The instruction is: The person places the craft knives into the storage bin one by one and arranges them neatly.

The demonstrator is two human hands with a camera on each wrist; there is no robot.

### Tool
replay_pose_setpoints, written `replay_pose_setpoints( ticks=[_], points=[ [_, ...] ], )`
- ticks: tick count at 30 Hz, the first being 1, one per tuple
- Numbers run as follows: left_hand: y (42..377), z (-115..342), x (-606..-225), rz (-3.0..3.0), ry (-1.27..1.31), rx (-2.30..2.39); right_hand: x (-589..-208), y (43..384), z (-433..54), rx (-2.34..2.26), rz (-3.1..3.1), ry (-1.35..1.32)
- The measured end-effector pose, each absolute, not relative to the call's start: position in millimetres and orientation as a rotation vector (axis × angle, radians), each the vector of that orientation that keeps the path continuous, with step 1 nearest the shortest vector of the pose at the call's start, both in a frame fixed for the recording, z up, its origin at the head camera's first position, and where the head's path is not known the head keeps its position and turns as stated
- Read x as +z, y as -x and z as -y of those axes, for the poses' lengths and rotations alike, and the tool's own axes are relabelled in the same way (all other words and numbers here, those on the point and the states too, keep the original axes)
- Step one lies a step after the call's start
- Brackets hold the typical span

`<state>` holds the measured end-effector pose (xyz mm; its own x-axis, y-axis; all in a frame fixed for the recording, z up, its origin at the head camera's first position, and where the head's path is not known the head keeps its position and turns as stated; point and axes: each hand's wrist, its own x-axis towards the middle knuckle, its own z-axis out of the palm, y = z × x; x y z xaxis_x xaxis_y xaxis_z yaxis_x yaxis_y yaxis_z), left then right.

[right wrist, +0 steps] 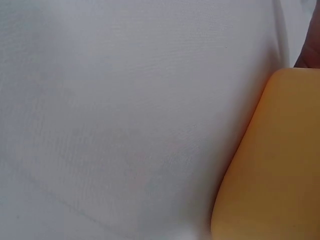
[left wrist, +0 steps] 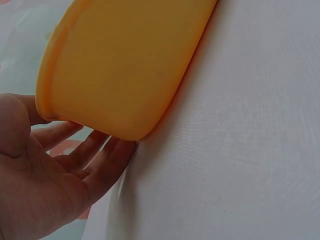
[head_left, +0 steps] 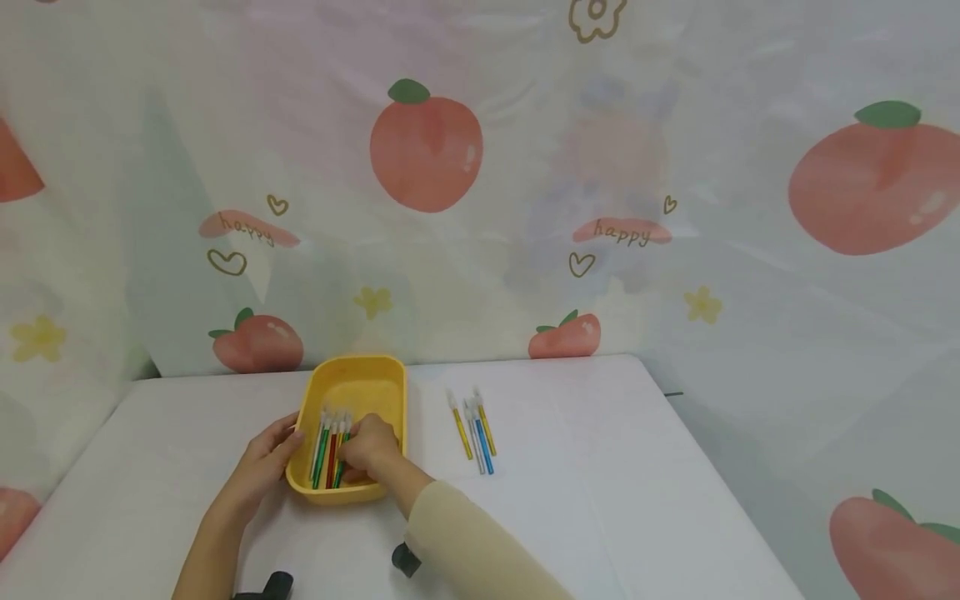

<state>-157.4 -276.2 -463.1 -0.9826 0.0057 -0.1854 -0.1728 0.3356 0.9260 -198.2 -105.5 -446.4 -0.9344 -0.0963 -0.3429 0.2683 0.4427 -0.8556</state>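
Observation:
A yellow tray [head_left: 360, 367] stands on the white table. My left hand [head_left: 264, 458] holds it at its left side, thumb at the rim; in the left wrist view the fingers [left wrist: 112, 160] curve against its outer wall. Inside the tray, several slim pen-like tools [head_left: 327, 454] with green, red and yellow barrels and pale clear tips lie side by side. My right hand [head_left: 371, 446] reaches into the tray at their right edge, fingers bent down; I cannot tell whether they pinch one. In the right wrist view the tray's outer wall [right wrist: 272, 165] hides most of that hand.
Right of the tray lie several more pen-like tools [head_left: 480, 433], with yellow, silver and blue barrels. A fruit-patterned curtain [head_left: 480, 275] hangs behind the table [head_left: 600, 475]. Black wrist camera parts [head_left: 406, 560] sit near the forearms.

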Motion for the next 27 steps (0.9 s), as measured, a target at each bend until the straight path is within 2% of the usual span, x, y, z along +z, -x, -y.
replay_pose_setpoints(
  ticks=[7,15,27],
  points=[
    [157,276,-465,-2.437,0.172,1.706,-440,194,104,-1.420,-2.402,-0.066],
    [157,275,-465,-2.440,0.182,1.696,-421,190,95,-1.585,-2.257,0.113],
    [158,273,-466,-2.438,0.189,1.713,-405,208,48,-1.807,-1.961,0.244]
  ],
)
